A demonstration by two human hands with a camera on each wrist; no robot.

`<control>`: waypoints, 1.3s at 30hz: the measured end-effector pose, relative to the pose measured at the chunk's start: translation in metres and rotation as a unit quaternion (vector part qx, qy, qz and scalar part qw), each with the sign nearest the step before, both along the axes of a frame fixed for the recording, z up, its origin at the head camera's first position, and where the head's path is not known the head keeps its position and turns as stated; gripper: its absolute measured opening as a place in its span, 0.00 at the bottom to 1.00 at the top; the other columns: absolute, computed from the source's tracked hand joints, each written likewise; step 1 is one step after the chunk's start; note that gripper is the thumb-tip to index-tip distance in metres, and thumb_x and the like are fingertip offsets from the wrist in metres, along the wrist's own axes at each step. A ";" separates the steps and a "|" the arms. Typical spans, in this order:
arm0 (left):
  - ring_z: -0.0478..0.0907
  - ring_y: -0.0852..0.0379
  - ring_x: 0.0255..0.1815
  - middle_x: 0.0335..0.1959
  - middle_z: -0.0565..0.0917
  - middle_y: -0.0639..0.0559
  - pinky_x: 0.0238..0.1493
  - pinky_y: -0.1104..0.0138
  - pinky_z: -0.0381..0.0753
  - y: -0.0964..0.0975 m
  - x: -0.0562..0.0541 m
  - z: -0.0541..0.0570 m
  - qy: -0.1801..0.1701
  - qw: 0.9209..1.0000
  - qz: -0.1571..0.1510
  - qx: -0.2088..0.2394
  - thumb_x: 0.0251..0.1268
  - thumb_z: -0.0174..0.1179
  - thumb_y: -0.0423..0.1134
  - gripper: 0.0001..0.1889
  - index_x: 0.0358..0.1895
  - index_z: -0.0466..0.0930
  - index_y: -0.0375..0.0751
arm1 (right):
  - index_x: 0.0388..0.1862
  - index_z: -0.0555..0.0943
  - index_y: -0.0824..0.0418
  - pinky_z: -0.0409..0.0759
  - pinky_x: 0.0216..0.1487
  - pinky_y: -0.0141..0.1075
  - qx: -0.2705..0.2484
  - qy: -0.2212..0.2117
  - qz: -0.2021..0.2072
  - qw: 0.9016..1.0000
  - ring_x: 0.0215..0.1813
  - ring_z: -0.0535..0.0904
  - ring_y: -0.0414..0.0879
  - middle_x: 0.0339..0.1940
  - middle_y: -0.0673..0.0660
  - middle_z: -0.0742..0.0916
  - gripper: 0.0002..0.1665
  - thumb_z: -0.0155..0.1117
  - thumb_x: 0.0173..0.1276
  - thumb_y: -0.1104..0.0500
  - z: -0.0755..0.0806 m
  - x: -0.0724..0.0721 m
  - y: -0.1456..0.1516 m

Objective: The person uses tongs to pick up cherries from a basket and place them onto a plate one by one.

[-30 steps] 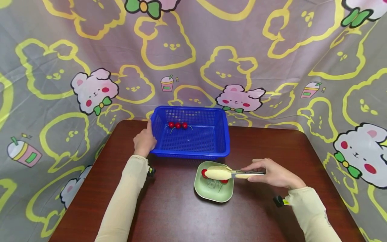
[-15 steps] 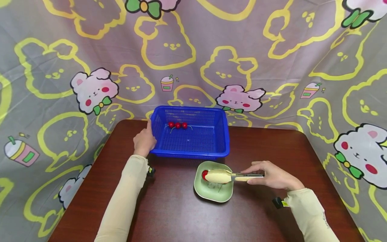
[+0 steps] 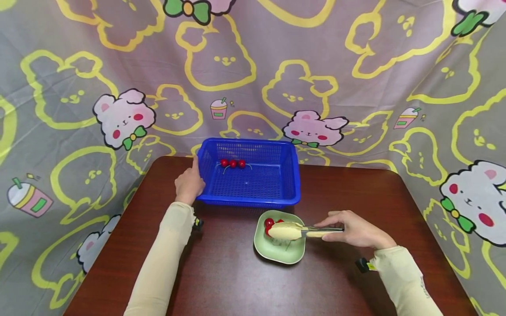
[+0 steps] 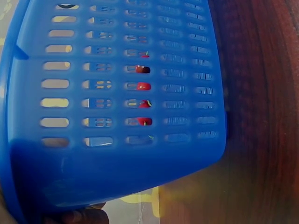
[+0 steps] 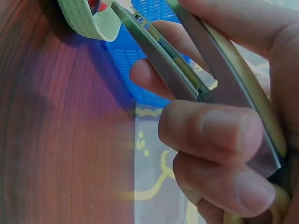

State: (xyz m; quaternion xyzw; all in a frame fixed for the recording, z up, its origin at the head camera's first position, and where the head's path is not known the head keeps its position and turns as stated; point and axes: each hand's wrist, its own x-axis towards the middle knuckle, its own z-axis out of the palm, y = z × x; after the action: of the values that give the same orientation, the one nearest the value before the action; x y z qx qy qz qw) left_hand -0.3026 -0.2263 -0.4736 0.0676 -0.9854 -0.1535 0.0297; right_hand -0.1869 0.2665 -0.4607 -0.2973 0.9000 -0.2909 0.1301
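head view: bowl (image 3: 272, 255) of cherries (image 3: 269, 222) sits left of the right hand (image 3: 357, 230) pinching tongs (image 3: 286, 231); left hand (image 3: 189, 184) grips basket (image 3: 249, 202).

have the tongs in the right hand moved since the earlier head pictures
Yes, slightly: in the head view the tongs sit a little lower over the green plate, toward its near side. The plate itself shows no clear shift.

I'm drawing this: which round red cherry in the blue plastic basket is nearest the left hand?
The row's leftmost red cherry; the other two lie farther from the left hand.
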 end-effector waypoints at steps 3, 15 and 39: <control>0.83 0.27 0.50 0.60 0.81 0.29 0.49 0.37 0.80 0.000 0.001 0.001 -0.003 1.000 -0.001 0.000 0.69 0.59 0.38 0.46 0.85 0.43 0.42 | 0.56 0.89 0.44 0.71 0.66 0.67 0.000 0.001 0.000 1.000 0.69 0.75 0.72 0.47 0.42 0.91 0.20 0.75 0.66 0.45 0.001 0.000 -0.001; 0.83 0.28 0.51 0.61 0.81 0.30 0.51 0.37 0.80 0.000 0.000 0.001 -0.009 1.000 0.002 -0.002 0.70 0.59 0.39 0.46 0.85 0.42 0.43 | 0.56 0.90 0.44 0.72 0.66 0.66 0.005 0.007 -0.012 1.000 0.70 0.75 0.72 0.48 0.41 0.91 0.20 0.77 0.64 0.46 0.001 0.001 -0.001; 0.83 0.29 0.49 0.61 0.80 0.29 0.47 0.39 0.81 0.000 -0.001 0.001 -0.019 1.000 -0.005 -0.008 0.71 0.58 0.39 0.45 0.85 0.42 0.42 | 0.60 0.87 0.41 0.74 0.64 0.59 -0.032 0.009 -0.028 0.999 0.71 0.74 0.69 0.53 0.42 0.90 0.22 0.75 0.67 0.47 0.014 0.007 0.013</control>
State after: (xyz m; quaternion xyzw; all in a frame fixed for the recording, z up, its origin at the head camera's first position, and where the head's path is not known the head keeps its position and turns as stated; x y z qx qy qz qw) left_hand -0.3036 -0.2267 -0.4729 0.0654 -0.9873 -0.1443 0.0112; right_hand -0.1800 0.2794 -0.4468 -0.2785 0.8993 -0.3207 0.1044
